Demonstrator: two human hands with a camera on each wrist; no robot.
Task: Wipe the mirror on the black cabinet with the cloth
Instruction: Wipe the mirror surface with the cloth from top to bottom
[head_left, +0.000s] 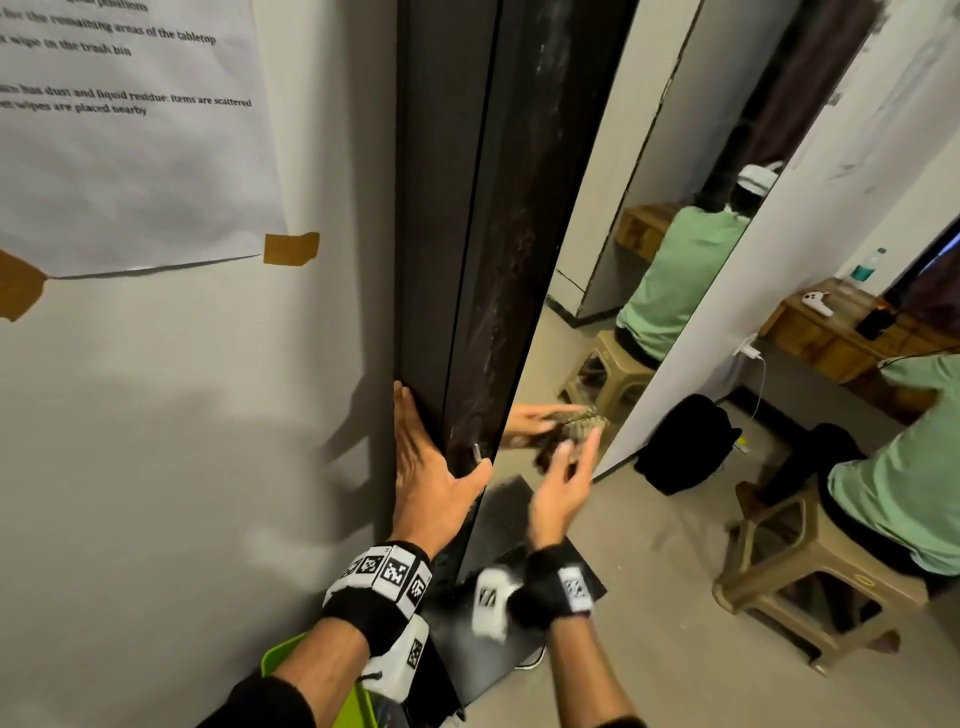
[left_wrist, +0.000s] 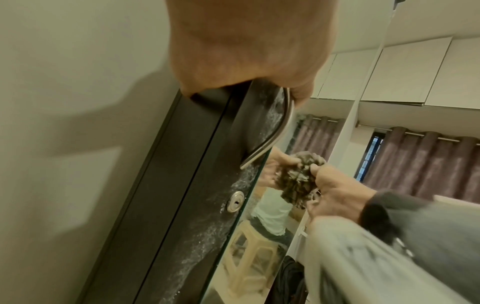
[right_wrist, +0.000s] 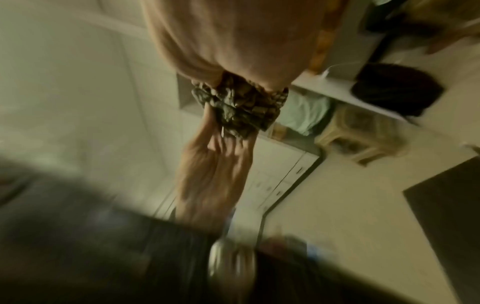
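Note:
The tall mirror (head_left: 623, 260) covers the front of the black cabinet (head_left: 441, 208), beside a dusty black strip with a metal handle (left_wrist: 272, 133) and a keyhole (left_wrist: 235, 201). My left hand (head_left: 426, 457) grips the door's edge, fingers flat along the side and thumb hooked over the front by the handle; the left wrist view shows it (left_wrist: 246, 51) from behind. My right hand (head_left: 563, 493) holds a bunched brown patterned cloth (head_left: 576, 423) against the lower mirror. The cloth (left_wrist: 298, 185) (right_wrist: 241, 107) meets its own reflection on the glass. The right wrist view is blurred.
A printed sheet (head_left: 130, 130) is taped to the wall on the left. A seated person in a green shirt (head_left: 893, 493) on a plastic stool (head_left: 810, 587) is close on the right, with a black backpack (head_left: 685, 447) and wooden desk (head_left: 841, 332) behind.

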